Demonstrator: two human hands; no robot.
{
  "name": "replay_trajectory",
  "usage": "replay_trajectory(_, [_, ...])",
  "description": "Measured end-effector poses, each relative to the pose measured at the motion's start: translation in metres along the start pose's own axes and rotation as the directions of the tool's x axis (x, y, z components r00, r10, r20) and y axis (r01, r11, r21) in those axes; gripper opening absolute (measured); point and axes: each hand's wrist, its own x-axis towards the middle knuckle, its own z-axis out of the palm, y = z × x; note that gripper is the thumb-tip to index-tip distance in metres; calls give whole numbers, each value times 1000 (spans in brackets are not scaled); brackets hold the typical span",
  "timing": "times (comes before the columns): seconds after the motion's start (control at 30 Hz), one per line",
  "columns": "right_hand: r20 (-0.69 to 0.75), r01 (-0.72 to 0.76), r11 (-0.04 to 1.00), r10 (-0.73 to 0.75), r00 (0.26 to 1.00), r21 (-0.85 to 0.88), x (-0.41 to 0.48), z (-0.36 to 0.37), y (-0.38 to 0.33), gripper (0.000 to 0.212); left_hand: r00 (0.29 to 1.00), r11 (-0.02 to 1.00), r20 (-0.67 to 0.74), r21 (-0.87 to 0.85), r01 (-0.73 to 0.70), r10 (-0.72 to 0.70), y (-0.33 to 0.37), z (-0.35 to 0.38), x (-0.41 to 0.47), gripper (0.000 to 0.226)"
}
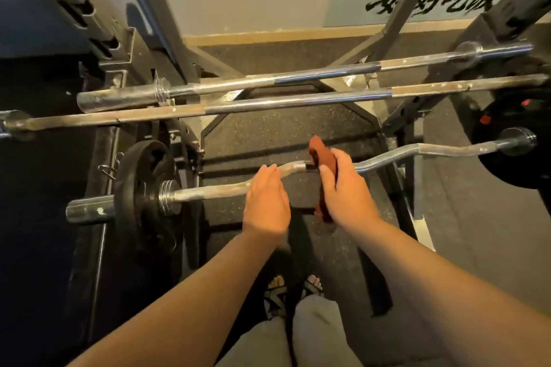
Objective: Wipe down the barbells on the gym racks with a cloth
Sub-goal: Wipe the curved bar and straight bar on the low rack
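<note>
Head view: the curl bar (208,192) lies on the rack nearest the person, its middle hidden by both hands, and the plate (507,171) at its right end is cut off by the frame edge. The left hand (265,199) curls over the bar left of centre. The right hand (348,191) grips a rust-red cloth (320,152) against the bar's middle (fingertips out of sight).

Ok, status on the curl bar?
Left hand on curl bar. Right hand grips cloth on bar's middle. Nothing blocking; straight barbells racked beyond.

Forearms reach forward; left hand (265,202) curls over the bar (208,192), right hand (346,191) grips the cloth (320,152).
</note>
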Motion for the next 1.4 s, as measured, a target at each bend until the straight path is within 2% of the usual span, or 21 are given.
replay_trajectory(0.07, [-87, 95, 995, -95, 992, -2, 19, 9, 11, 52, 996, 996, -49, 57, -69, 72, -4, 13, 10, 39])
replay_trajectory(0.13, [-66, 241, 956, -255, 965, -169, 38, 28, 22, 53, 987, 994, -115, 35, -107, 110, -10, 27, 16, 40])
replay_trajectory(0.2, [10, 347, 852, -373, 928, -391, 53, 52, 38, 55, 986, 980, -50, 130, -151, 159, -8, 32, 24, 41])
replay_trajectory(0.27, [69, 392, 742, -426, 902, -544, 61, 64, 43, 56, 984, 965, 52, 193, -175, 169, -3, 32, 38, 46])
replay_trajectory(0.3, [74, 419, 717, -459, 885, -557, 62, 62, 42, 52, 982, 954, 48, 233, -188, 182, -2, 34, 45, 45])
replay_trajectory(0.4, [59, 545, 588, -646, 761, -597, 71, 44, 56, 36, 986, 934, 48, 315, -169, 162, -3, 38, 53, 36])
replay_trajectory(0.43, [102, 542, 556, -633, 767, -630, 75, 35, 61, 34, 986, 936, 21, 312, -161, 163, -4, 39, 52, 32])
replay_trajectory(0.47, [128, 497, 556, -571, 811, -667, 79, 26, 65, 32, 986, 943, -13, 293, -156, 167, -5, 39, 49, 31])
replay_trajectory(0.53, [32, 306, 632, -406, 913, -712, 80, 21, 71, 35, 981, 949, -71, 276, -154, 180, -2, 38, 43, 34])
replay_trajectory(0.6, [-88, 207, 676, -374, 923, -707, 73, 29, 68, 28, 979, 937, -69, 309, -160, 190, 1, 39, 42, 35])
replay_trajectory(0.67, [-117, 238, 690, -425, 898, -683, 65, 47, 58, 26, 986, 944, -54, 300, -134, 157, 2, 43, 44, 38])
replay_trajectory(0.73, [-18, 365, 647, -505, 863, -669, 64, 65, 51, 38, 989, 934, -45, 337, -118, 141, 4, 45, 46, 48])
replay_trajectory(0.83, [107, 464, 566, -550, 828, -682, 70, 62, 55, 53, 987, 910, -29, 393, -133, 157, 3, 45, 48, 54])
replay_trajectory(0.93, [123, 542, 475, -663, 739, -693, 76, 33, 68, 28, 990, 897, -3, 423, -127, 141, 6, 43, 47, 44])
replay_trajectory(1.0, [131, 506, 473, -624, 770, -722, 78, 18, 76, 21, 990, 902, -35, 418, -107, 133, 9, 44, 45, 39])
replay_trajectory(1.07, [60, 402, 533, -546, 836, -744, 79, 21, 74, 29, 989, 885, -77, 458, -80, 129, 10, 45, 43, 40])
replay_trajectory(1.13, [-17, 316, 574, -499, 866, -755, 84, 39, 69, 33, 986, 864, -103, 500, -62, 131, 10, 48, 39, 42])
replay_trajectory(1.27, [101, 442, 548, -542, 834, -710, 99, 54, 49, 29, 984, 880, -114, 470, -66, 135, 7, 51, 44, 37])
replay_trajectory(1.33, [141, 470, 573, -523, 840, -671, 92, 50, 51, 23, 986, 882, -108, 468, -60, 124, 6, 52, 45, 36])
replay_trajectory(1.4, [112, 498, 625, -551, 827, -601, 73, 47, 66, 33, 986, 900, -121, 433, -48, 111, 5, 55, 43, 41])
